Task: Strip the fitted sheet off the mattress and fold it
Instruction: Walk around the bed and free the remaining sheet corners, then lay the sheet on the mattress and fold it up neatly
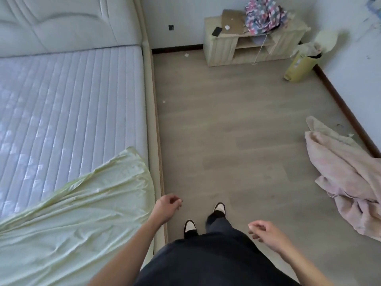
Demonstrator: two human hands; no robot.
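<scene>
A pale yellow-green fitted sheet [68, 213] lies loose and wrinkled over the near part of the white quilted mattress [61, 100], with its far corner pulled off and folded back. The upper part of the mattress is bare. My left hand [168, 206] hangs beside the bed's right edge, fingers loosely curled, holding nothing and just clear of the sheet. My right hand [262, 231] hovers over the floor to the right of my legs, fingers loosely curled and empty.
I stand on a grey wood floor [237, 131] beside the bed frame [153, 120]. A pink blanket [348, 178] lies heaped at the right. At the back stand a low cabinet [247, 44] with clothes on it and a yellow bin [301, 67].
</scene>
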